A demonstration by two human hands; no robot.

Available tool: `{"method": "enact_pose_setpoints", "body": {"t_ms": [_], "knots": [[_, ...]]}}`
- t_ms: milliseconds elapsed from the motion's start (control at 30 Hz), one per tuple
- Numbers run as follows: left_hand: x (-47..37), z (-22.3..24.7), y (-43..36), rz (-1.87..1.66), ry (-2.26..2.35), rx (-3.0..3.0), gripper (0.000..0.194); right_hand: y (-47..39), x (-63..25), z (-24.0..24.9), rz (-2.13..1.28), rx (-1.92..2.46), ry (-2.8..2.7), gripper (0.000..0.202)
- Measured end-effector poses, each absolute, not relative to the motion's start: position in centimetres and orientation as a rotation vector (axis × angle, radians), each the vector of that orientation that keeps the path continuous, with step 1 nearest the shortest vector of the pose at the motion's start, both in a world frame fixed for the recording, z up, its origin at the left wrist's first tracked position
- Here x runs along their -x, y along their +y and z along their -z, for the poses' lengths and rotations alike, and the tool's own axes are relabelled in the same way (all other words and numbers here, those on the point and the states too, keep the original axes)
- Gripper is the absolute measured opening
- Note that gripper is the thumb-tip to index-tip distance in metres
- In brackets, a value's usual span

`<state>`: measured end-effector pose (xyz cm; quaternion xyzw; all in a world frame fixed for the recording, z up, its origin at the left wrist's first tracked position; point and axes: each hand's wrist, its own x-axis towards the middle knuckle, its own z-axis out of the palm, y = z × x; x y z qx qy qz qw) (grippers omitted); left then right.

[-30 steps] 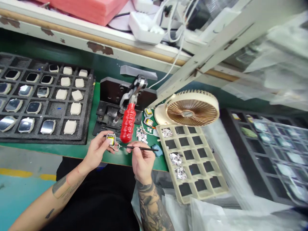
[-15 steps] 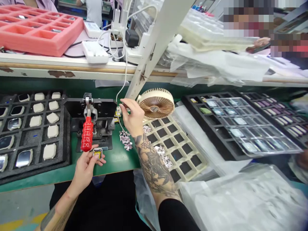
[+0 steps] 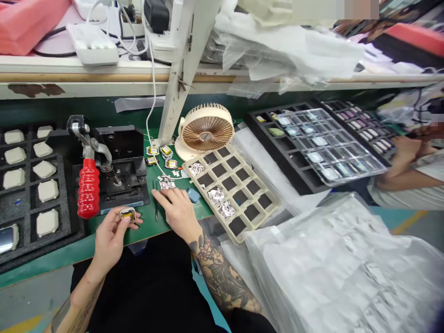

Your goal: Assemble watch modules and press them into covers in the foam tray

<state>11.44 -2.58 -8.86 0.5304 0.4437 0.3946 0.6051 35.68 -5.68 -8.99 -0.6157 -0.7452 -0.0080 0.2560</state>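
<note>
A small smartwatch case (image 3: 127,214) with a yellow part inside is pinched between the thumb and fingers of my left hand (image 3: 111,233), in front of the press. My right hand (image 3: 179,213) is low over the green bench, palm down with the fingers stretched out. Its index fingertip is at a pair of dark tweezers (image 3: 156,206); I cannot tell whether it touches them. Beyond that hand lies a pile of small white-and-pink pieces (image 3: 167,182). A small blue block (image 3: 193,195) sits at its right side.
A black press with a red handle (image 3: 88,189) stands behind my left hand. Several watch cases with yellow parts (image 3: 166,151) lie near a fan (image 3: 208,132). A beige grid tray (image 3: 248,203) holds small pieces. Black foam trays flank the bench, and another person's arm (image 3: 404,159) shows at right.
My right hand has come down from beside the press to the bench by the tweezers, its fingers now stretched out. My left hand still holds the watch case. The view has shifted right.
</note>
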Motion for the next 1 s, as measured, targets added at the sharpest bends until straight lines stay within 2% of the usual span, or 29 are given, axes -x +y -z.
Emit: {"method": "enact_pose_setpoints", "body": {"t_ms": [200,400,700,1000], "knots": [[-11.3,9.3,-2.8,-0.922,1.008,-1.209,0.030,-6.6,-39.5,7.2,0.000,1.850,-1.716,0.028],[-11.1,9.3,-2.8,-0.905,1.031,-1.227,0.035,-6.7,-44.2,5.7,0.166,2.143,-1.569,0.027],[-11.3,9.4,-2.9,-0.930,1.030,-1.193,0.036,-0.9,-45.9,4.3,-0.128,2.308,-1.698,0.021],[-11.4,9.5,-2.9,-0.941,0.997,-1.171,0.037,0.3,-46.3,3.4,-0.296,2.276,-1.810,0.017]]}}
